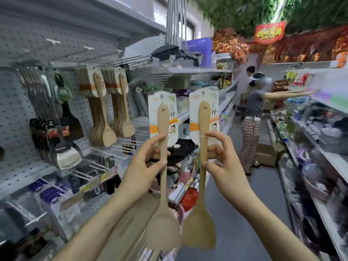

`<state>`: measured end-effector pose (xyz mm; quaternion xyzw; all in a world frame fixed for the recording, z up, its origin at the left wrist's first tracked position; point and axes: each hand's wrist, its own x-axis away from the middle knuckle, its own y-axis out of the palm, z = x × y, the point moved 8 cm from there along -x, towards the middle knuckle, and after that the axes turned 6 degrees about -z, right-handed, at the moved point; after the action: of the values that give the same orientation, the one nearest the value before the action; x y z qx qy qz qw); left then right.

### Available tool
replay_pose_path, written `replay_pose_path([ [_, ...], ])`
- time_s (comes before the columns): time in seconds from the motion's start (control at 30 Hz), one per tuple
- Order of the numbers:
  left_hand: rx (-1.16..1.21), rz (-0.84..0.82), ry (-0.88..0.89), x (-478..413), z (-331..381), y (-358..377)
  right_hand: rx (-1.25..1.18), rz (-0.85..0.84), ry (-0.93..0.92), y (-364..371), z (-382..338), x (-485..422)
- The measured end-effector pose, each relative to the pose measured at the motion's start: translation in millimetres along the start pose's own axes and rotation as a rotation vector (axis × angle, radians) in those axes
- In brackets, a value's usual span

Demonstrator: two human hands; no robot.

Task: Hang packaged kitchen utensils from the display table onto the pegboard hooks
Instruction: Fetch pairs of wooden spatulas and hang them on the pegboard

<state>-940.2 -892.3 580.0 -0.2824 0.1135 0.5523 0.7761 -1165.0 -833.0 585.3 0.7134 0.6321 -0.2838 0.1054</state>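
Carded left spatula [163,232] was pinched by your left hand [145,162] and right spatula [199,228] by your right hand [224,162], blade edges just beside each other, pegboard [17,113] leftward, aisle [235,213] open ahead.

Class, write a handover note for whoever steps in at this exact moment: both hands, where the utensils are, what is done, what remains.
Left hand pinches the left spatula by its handle; right hand pinches the right spatula likewise.
Both carded spatulas are held upright in the aisle, blades down, on no hook.
Matching hung spatulas already hang in two bunches on the pegboard at left.
Remaining: hang both held ones there.
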Motion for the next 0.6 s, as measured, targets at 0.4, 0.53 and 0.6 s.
replay_pose_path([
  [0.4,-0.154,0.284,-0.093,-66,-45,-42,-0.2,-0.269,-0.044,28,89,-140],
  [0.53,-0.182,0.354,-0.127,-93,-80,-73,-0.21,-0.355,-0.073,60,124,-198],
  [0.6,-0.2,0.389,-0.147,-110,-97,-90,-0.222,-0.39,-0.075,76,139,-226],
])
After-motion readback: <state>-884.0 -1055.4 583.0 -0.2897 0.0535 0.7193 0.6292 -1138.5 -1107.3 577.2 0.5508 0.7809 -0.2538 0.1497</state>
